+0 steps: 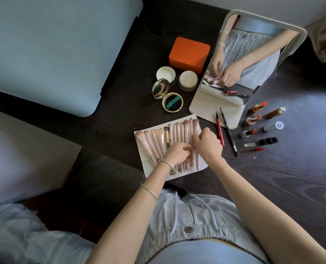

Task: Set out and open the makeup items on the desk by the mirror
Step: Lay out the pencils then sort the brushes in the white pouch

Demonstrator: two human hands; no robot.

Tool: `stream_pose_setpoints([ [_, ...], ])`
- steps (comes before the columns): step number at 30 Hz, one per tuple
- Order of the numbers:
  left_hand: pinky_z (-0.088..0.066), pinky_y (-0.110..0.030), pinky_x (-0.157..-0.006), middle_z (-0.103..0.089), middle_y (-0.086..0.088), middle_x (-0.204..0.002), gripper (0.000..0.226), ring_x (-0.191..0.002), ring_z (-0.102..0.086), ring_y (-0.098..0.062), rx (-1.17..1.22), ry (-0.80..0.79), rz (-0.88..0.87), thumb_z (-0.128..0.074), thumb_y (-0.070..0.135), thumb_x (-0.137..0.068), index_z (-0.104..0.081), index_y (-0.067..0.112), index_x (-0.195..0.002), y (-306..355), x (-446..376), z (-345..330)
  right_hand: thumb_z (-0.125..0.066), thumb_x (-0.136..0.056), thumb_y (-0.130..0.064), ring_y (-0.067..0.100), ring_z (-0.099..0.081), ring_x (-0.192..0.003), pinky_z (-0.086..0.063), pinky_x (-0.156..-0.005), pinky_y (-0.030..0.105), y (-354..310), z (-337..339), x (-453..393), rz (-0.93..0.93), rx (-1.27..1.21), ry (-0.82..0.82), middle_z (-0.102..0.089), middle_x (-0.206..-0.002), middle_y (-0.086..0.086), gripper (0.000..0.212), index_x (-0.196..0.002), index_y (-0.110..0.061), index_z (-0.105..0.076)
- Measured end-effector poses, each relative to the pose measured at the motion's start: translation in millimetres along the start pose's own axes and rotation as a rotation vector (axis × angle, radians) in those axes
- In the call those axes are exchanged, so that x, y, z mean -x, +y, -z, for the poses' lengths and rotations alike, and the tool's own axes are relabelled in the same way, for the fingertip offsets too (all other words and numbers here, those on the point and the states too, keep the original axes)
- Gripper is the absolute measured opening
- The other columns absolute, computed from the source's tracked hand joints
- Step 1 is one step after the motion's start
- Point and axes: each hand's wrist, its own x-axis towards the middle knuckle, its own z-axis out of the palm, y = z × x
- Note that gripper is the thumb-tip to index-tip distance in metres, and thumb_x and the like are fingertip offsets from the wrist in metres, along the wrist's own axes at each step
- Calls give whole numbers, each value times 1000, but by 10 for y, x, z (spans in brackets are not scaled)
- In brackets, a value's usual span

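Observation:
Several pink makeup brushes lie side by side on a white pouch on the dark desk, in front of the standing mirror. My left hand pinches the handles of the brushes near the middle of the row. My right hand grips a brush handle just to the right of it. An open gold compact with its puff lies left of the mirror. An open powder jar and its lid sit behind the compact.
An orange box stands at the back. A red pencil and a black pencil lie right of the brushes. Several uncapped lipsticks and caps lie further right. A light blue bed borders the desk on the left.

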Motion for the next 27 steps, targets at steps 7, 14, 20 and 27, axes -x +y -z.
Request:
stream_pose_setpoints([
  [7,-55,-36,-88,-71,-10,-97,36,-74,-62,-14,-15,24,4,-40,6,-93,-61,14,-122,19,12,23,-44,-94,-34,31,-58,-86,-43,-70,37,17,5,-17,18,5,-12,-56,-103,8,27,-94,-9,-54],
  [14,-52,-24,-73,-72,-5,-99,36,-68,-61,-6,-12,48,2,-41,8,-94,-60,17,-124,-10,-2,38,-45,-93,-33,27,-56,-81,-40,-67,34,17,25,-28,-2,-50,-17,-59,-99,8,25,-96,-9,-51],
  [20,-39,-12,-52,-66,2,-84,37,-62,-57,-1,-10,59,0,-43,7,-93,-59,18,-124,10,16,51,-52,-89,-28,24,-52,-80,-38,-65,34,51,16,2,10,-79,-39,-54,-102,8,23,-100,-9,-47],
  [27,-47,-16,-63,-70,-1,-93,38,-64,-58,-3,-12,70,-1,-43,6,-92,-59,17,-125,-21,-12,30,-51,-88,-29,27,-59,-83,-47,-69,38,41,5,-8,2,-65,-69,-60,-97,6,17,-94,-13,-50],
])
